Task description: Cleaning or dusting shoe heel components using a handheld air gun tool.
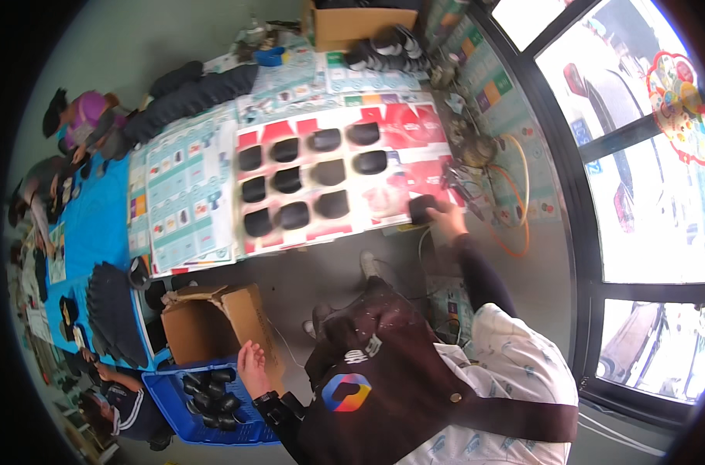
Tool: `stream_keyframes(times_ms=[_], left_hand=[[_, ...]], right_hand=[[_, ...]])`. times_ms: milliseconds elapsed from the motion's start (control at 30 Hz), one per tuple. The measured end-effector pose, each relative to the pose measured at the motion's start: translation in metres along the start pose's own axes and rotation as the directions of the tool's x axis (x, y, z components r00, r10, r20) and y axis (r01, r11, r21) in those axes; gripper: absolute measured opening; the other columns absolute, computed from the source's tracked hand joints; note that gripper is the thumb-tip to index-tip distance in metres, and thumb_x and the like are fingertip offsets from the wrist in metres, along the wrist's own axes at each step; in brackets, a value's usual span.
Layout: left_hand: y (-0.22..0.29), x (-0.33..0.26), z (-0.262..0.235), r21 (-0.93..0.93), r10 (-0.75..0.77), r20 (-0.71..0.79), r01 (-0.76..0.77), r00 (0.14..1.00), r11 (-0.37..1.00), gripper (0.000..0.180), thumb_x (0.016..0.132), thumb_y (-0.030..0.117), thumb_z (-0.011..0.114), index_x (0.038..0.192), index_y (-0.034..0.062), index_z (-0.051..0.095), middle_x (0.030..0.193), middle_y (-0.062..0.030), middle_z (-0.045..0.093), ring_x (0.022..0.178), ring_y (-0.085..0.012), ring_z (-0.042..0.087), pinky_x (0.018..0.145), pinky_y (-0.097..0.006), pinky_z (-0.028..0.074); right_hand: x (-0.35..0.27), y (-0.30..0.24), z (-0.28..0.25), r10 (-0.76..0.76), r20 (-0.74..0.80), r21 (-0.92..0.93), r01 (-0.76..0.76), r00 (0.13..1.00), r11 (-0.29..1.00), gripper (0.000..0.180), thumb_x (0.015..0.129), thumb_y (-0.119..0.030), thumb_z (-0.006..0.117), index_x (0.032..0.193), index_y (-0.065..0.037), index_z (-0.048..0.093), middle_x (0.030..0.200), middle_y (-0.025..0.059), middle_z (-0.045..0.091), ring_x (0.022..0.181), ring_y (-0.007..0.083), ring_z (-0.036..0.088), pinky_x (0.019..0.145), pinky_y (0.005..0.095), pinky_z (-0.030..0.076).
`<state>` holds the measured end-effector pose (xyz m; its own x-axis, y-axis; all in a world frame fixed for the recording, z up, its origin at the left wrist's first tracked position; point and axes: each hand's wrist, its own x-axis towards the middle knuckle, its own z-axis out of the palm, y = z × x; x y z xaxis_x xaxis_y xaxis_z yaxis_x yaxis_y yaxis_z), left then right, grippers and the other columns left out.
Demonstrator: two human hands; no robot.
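Head view, looking down from above. A person in a dark apron over a pale patterned shirt stands by a long table [213, 256] covered with printed sheets. The right arm stretches forward, and the right hand [448, 222] rests on a black moulded piece [423, 208] at the near right edge of a red printed sheet [414, 124]. The fingers seem curled over the piece's right side, though they are too small to see clearly. The left hand [252, 367] hangs low and open, fingers straight and close together, holding nothing. It is just beside an open cardboard box [244, 310] and above a blue crate [163, 395] on the floor.

Judged from the layout, the step in hand is laying this piece down on the right of the bottom row. The next move calls for lining it up with the row, with a gap still bare between it and its nearest neighbour.

Counts: eleven more black pieces lie on the red sheet, four in the far row [324, 140], four in the middle row [329, 172] and three in the near row [294, 215]. The held piece makes twelve. The blue crate holds a heap of similar pieces [213, 399], roughly eight, too jumbled to count exactly. Two cardboard boxes show, the second [360, 27] at the table's far end. Several other people work at a blue table [97, 225] on the left.
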<state>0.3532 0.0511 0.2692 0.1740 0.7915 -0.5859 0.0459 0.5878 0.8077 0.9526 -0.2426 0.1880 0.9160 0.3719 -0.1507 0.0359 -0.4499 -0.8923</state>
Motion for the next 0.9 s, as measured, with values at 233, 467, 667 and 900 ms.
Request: stream_keyframes(times_ms=[233, 467, 667, 900], left_hand=[[0.031, -0.02, 0.184, 0.174, -0.019, 0.231, -0.023, 0.973, 0.985, 0.026, 0.106, 0.018, 0.057, 0.126, 0.0032, 0.064, 0.108, -0.0048, 0.068, 0.096, -0.0139, 0.063, 0.085, -0.027, 0.049], [0.022, -0.024, 0.219, 0.208, -0.035, 0.226, -0.013, 0.973, 0.978, 0.026, 0.106, 0.018, 0.057, 0.127, 0.0029, 0.064, 0.107, -0.005, 0.068, 0.096, -0.0143, 0.064, 0.086, -0.028, 0.049], [0.019, -0.027, 0.218, 0.222, -0.048, 0.172, 0.008, 0.984, 0.975, 0.029, 0.105, 0.02, 0.059, 0.126, -0.0005, 0.063, 0.108, -0.0083, 0.067, 0.093, -0.0155, 0.062, 0.084, -0.028, 0.05], [0.017, -0.028, 0.235, 0.19, -0.082, 0.103, 0.061, 0.991, 0.98, 0.027, 0.105, 0.018, 0.059, 0.125, 0.0002, 0.064, 0.106, -0.0071, 0.068, 0.094, -0.0148, 0.063, 0.086, -0.029, 0.052]], right_hand=[[0.065, 0.056, 0.06, 0.117, 0.139, 0.005, -0.118, 0.983, 0.993, 0.03, 0.08, -0.021, 0.085, 0.089, 0.002, 0.07, 0.074, 0.0092, 0.068, 0.069, 0.017, 0.063, 0.066, 0.035, 0.05], [0.079, 0.032, 0.085, 0.166, 0.207, 0.04, -0.178, 0.964, 0.983, 0.027, 0.081, -0.016, 0.085, 0.089, 0.005, 0.071, 0.077, 0.0108, 0.071, 0.072, 0.0172, 0.066, 0.068, 0.0357, 0.053], [0.08, 0.034, 0.057, 0.124, 0.139, -0.143, -0.104, 0.982, 0.984, 0.046, 0.079, -0.03, 0.084, 0.11, 0.0, 0.067, 0.101, 0.0188, 0.073, 0.095, 0.036, 0.07, 0.085, 0.0439, 0.054], [0.13, 0.103, -0.088, -0.073, -0.001, -0.85, 0.037, 0.997, 0.525, 0.058, 0.085, -0.026, 0.078, 0.128, 0.0, 0.049, 0.125, 0.0211, 0.054, 0.116, 0.0429, 0.056, 0.093, 0.047, 0.053]])
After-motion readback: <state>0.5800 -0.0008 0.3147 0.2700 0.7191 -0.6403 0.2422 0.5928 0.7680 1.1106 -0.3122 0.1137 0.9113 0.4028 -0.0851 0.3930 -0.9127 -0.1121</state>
